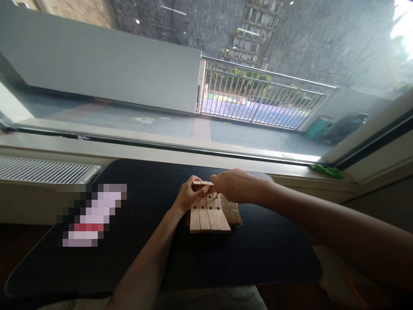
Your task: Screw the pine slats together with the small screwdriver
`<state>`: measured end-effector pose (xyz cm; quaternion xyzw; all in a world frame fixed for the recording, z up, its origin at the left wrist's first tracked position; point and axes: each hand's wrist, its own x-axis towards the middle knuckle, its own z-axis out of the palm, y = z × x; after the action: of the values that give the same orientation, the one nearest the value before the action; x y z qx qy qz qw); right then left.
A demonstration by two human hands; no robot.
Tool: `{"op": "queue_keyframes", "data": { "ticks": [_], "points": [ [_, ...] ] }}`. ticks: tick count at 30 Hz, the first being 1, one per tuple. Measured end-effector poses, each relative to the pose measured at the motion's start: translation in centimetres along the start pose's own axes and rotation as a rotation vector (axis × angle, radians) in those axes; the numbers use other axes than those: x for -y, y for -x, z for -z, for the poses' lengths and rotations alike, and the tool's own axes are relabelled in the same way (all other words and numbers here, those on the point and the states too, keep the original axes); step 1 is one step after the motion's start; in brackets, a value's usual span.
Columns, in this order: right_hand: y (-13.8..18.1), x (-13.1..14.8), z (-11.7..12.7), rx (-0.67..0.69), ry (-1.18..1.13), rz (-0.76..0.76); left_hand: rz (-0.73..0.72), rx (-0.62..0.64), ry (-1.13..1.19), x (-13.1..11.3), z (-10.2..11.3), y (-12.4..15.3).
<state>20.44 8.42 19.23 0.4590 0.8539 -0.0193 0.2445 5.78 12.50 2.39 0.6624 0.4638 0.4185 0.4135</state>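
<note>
Several light wooden slats (205, 217) lie side by side on the table, with rows of dark round holes across them and their near ends fanning out to the right. My left hand (189, 194) grips their far left edge, thumb on top and fingers around the side. At the far right corner my right hand (235, 185) is closed, fingers pressed together above the slats. What it holds, if anything, is hidden by the hand. A small thin dark piece stands at a hole (217, 196) just below it. Under the slats rests a rough brown block (231, 211), showing on the right.
The black table (251, 254) has rounded corners and meets the window sill (155, 153). A blurred pink and red item (97, 215) lies on its left. A radiator (48, 170) stands at the left. A green cloth-like thing (327, 171) lies on the sill at right.
</note>
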Motion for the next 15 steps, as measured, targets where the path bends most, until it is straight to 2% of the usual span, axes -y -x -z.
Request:
{"op": "queue_keyframes", "data": {
  "ticks": [5, 15],
  "points": [
    [-0.1, 0.1, 0.4, 0.067, -0.04, -0.074, 0.002, 0.006, -0.001, 0.1, 0.1, 0.0],
    [-0.9, -1.2, -0.4, 0.067, -0.053, -0.151, -0.004, 0.02, 0.028, 0.3, -0.1, 0.0]
  ]
}}
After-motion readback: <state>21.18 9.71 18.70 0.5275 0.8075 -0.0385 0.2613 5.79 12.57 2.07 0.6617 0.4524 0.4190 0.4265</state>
